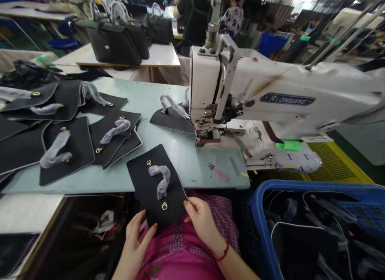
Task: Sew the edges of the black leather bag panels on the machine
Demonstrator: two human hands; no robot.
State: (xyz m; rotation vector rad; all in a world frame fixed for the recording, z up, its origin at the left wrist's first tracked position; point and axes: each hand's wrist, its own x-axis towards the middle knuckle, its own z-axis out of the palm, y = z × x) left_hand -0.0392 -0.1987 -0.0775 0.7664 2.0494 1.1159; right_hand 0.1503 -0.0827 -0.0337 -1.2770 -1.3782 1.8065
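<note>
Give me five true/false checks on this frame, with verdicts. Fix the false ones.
1. The left hand and the right hand both grip one flat black panel. True.
2. The open-topped blue plastic basket holds dark pieces with pale edging. True.
3. The pink-handled thread snips lie inside the basket. False: they lie on the pale green tabletop.
4. A thin red bracelet circles the left wrist. False: it is on the right wrist.
5. The held panel sits beneath the head of the white sewing machine. False: it is at the tabletop's near edge, apart from the machine.
</note>
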